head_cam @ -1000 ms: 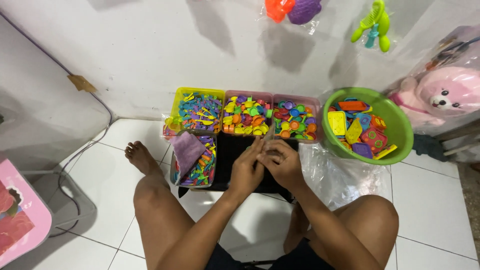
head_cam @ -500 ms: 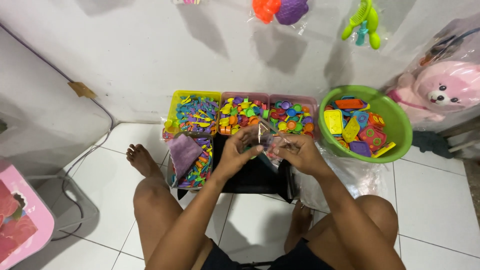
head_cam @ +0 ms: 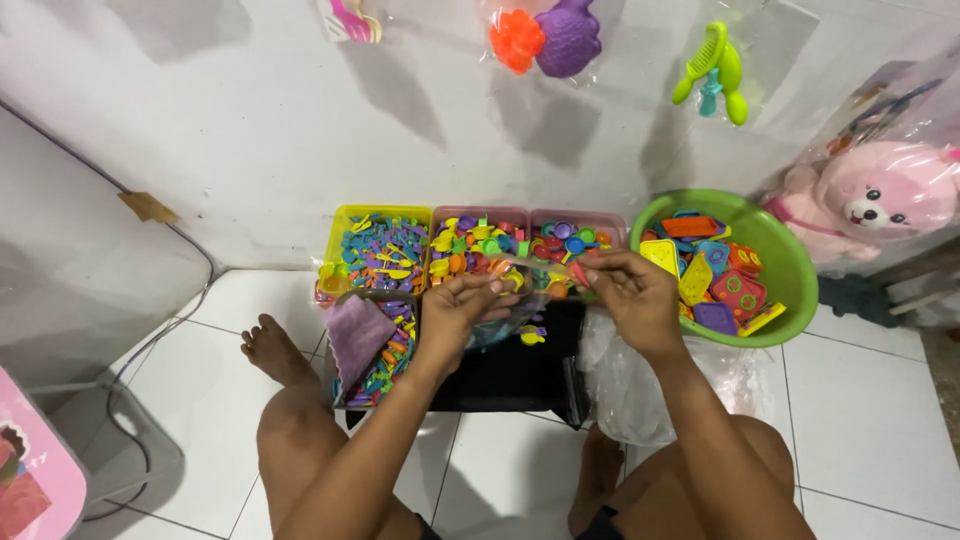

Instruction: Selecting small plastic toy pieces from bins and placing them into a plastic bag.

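- While both hands hover above the trays, the fingers [head_cam: 590, 268] of the right hand [head_cam: 632, 297] pinch one edge of a small clear plastic bag [head_cam: 520, 300], and the left hand [head_cam: 462, 305] grips its other side.
- A second ago the hands were pressed together lower down, over the black tray [head_cam: 520, 370]; now they are raised and spread, stretching the bag's mouth open.
- Small coloured toy pieces seem to sit inside the bag, which looks ready for filling or sealing.
- Just beyond the hands, three trays of tiny toy pieces [head_cam: 470, 250] stand along the wall.
- At the right, a green basin [head_cam: 790, 290] holds larger pieces.
- All of it rests on the white tiled floor [head_cam: 870, 420], where the person sits with legs bare.
- Bagged toys hang on the wall above, and a pink plush bear [head_cam: 880, 200] sits in the far right corner.
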